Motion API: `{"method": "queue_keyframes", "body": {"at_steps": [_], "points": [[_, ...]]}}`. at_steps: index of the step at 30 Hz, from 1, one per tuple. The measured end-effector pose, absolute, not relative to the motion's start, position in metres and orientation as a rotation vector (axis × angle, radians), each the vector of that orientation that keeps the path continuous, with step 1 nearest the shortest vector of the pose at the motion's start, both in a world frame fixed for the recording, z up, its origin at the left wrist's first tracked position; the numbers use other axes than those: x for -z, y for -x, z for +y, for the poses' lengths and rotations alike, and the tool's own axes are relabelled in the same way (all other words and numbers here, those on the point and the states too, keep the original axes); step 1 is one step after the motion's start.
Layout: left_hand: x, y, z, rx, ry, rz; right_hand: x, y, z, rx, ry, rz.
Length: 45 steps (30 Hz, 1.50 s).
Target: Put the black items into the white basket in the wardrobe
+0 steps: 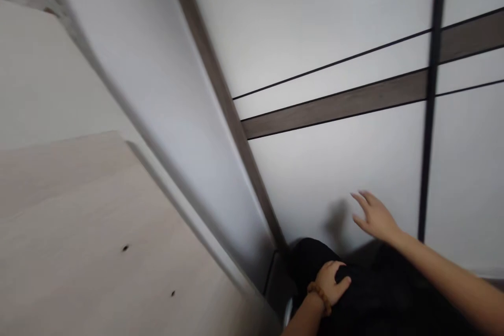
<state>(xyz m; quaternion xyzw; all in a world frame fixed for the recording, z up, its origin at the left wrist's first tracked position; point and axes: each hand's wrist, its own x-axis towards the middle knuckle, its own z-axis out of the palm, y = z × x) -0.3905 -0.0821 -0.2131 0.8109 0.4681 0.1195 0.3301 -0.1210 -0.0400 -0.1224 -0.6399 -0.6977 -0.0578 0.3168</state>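
My left hand (331, 282), with a brown beaded bracelet (319, 296) at its wrist, lies on the black cloth (378, 289) over my leg. Its fingers are loosely spread and hold nothing. Farther right, my right hand (374, 216) is raised in front of a white door panel (315, 184). The fingers there are apart, with nothing between them. A soft shadow falls on the panel beside that hand. Whether the fingertips touch the panel I cannot tell.
Brown wood-look bands (338, 105) and thin dark lines cross the panels. A dark upright strip (430, 115) divides the doors. At left stand a white side wall (157, 89) and a pale board (98, 210) with two small dark spots.
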Motion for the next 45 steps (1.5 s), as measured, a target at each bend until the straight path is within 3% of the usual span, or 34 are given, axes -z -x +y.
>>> {"method": "queue_keyframes", "body": {"at_steps": [4, 9, 19, 30, 37, 42, 45], "points": [[0.209, 0.406, -0.07, -0.305, -2.155, 1.229, 0.008, 0.127, 0.04, 0.251, 1.719, -1.768], [0.197, 0.417, -0.06, -0.258, -2.19, 1.203, -0.054, 0.119, 0.099, 0.317, 1.844, -1.869], [0.196, 0.419, -0.058, -0.27, -2.206, 1.168, -0.038, 0.1, 0.152, 0.278, 1.84, -1.908], [0.177, 0.417, -0.06, -0.252, -2.294, 1.127, -0.032, 0.081, 0.151, 0.304, 1.768, -1.875], [0.076, 0.401, 0.031, -0.377, -2.585, 1.481, -0.044, 0.083, 0.127, 0.381, 2.102, -1.878], [-0.03, 0.384, 0.107, -0.674, -2.691, 1.906, -0.051, 0.079, 0.11, 0.424, 2.087, -1.885], [-0.066, 0.378, 0.132, -0.596, -2.69, 2.034, -0.051, 0.076, 0.101, 0.445, 2.061, -1.879]]}}
